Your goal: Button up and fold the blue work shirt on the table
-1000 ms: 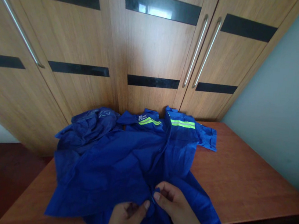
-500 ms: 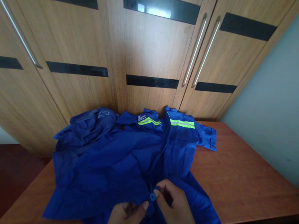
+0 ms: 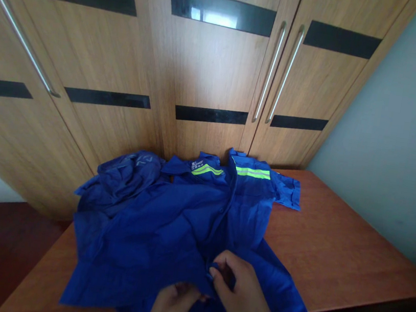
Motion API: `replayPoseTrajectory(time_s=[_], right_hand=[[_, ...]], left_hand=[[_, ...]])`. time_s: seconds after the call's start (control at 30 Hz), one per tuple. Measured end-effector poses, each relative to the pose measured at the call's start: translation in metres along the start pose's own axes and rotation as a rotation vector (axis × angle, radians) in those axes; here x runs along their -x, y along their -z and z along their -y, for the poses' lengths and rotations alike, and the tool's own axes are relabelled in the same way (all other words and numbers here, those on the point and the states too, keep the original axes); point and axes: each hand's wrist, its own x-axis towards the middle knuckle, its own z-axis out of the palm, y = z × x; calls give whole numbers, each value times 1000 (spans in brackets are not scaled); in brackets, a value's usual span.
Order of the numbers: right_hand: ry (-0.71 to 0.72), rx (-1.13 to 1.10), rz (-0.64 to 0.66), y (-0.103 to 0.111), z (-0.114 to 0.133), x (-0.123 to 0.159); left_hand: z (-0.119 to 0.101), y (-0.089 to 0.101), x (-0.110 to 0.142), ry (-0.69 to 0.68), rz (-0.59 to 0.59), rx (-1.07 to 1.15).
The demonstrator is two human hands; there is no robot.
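A blue work jacket [image 3: 159, 226] with yellow-green reflective strips lies spread out, its collar end towards the cabinet. My left hand [image 3: 171, 306] pinches the front edge low on the jacket, fingertips partly tucked beneath the cloth. Just to the right, my right hand [image 3: 243, 292] is closed with thumb and forefinger on the same front edge. The button between the hands is mostly hidden by fingers and fabric. Farther up the front, a small button [image 3: 221, 210] shows on the cloth.
The jacket rests on a reddish-brown wooden table [image 3: 334, 246]. Behind stands a wooden cabinet [image 3: 216, 64] with metal handles [image 3: 286, 74] and dark strips. A crumpled darker blue garment [image 3: 128, 176] lies at the left back. A pale wall [image 3: 398, 152] rises on the right.
The blue button that showed between my fingertips is now mostly covered. My left thumb has shifted slightly down, and the cloth edge has folded over between the hands.
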Motion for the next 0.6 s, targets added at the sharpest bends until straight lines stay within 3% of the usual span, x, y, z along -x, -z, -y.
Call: replayPoseTrajectory(time_s=[0.23, 0.43, 0.6], right_hand=[[90, 73, -34, -6, -5, 4], [364, 260, -326, -3, -3, 18], [495, 397, -241, -5, -8, 20]], left_hand=[[3, -6, -3, -18, -91, -5], [-6, -10, -2, -95, -140, -31], [-8, -13, 0, -116, -100, 4]])
